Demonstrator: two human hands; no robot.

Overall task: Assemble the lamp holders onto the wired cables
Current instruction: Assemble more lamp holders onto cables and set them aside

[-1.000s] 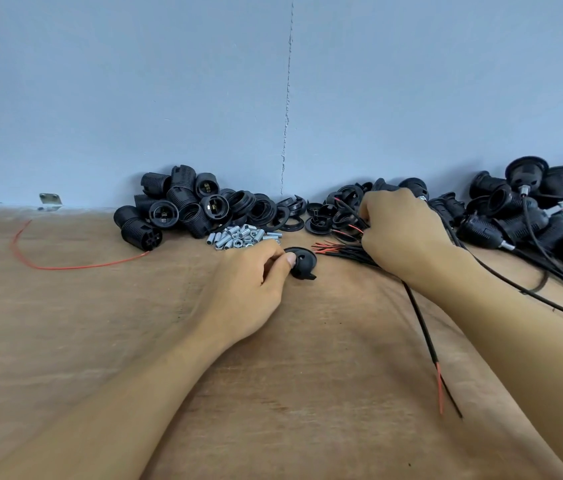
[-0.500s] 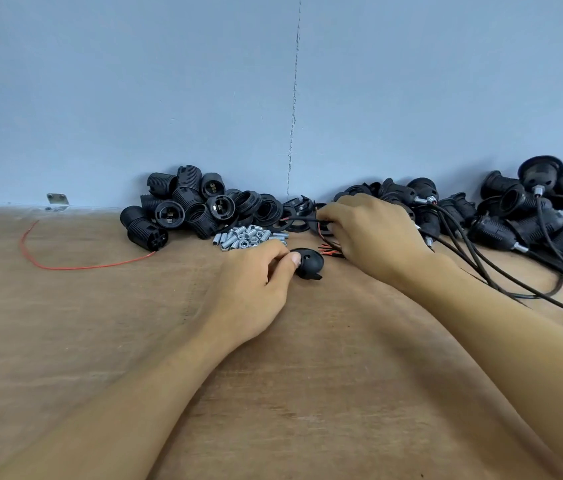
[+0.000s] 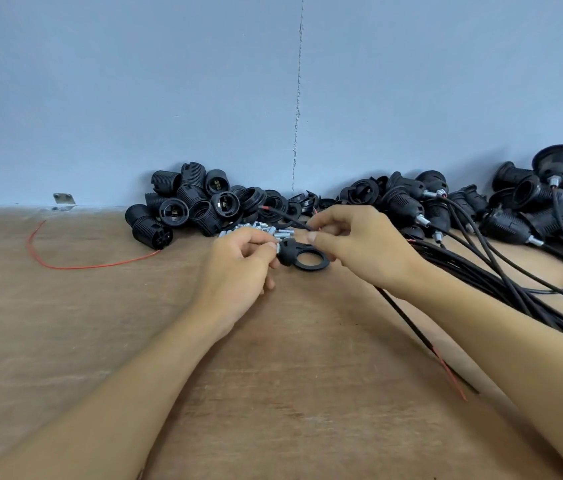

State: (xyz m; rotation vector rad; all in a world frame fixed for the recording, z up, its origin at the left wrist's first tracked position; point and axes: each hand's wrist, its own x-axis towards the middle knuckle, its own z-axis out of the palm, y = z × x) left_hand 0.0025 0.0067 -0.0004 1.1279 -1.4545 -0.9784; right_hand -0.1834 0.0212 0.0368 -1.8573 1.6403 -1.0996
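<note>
1. Since 0.5 s ago both hands have closed up: R hand (image 3: 359,247) has quit the heap at the far edge & brought one cable (image 3: 406,318) end over to the cap (image 3: 302,258), which L hand (image 3: 235,271) has tipped up.
2. Far-left of surface (image 3: 290,375): loose red wire (image 3: 76,266); next, by the far edge, bare holder bodies (image 3: 186,209); metal sleeves (image 3: 262,227) just behind L hand.
3. L hand: fingers curled, pinching cap's domed neck; ring end faces R.
4. Cable: stripped tip just beyond the cap, pointing L & toward far edge; long axis runs back under R forearm toward near-right corner.
5. R hand: thumb & forefinger pinch cable close behind the tip; nearer the tip than L.
6. Far right: wired holders (image 3: 522,209) w/ leads.
7. Judgement: tip must swing round to meet the cap's neck hole; hole hidden by L fingers, so can't tell alignment.
</note>
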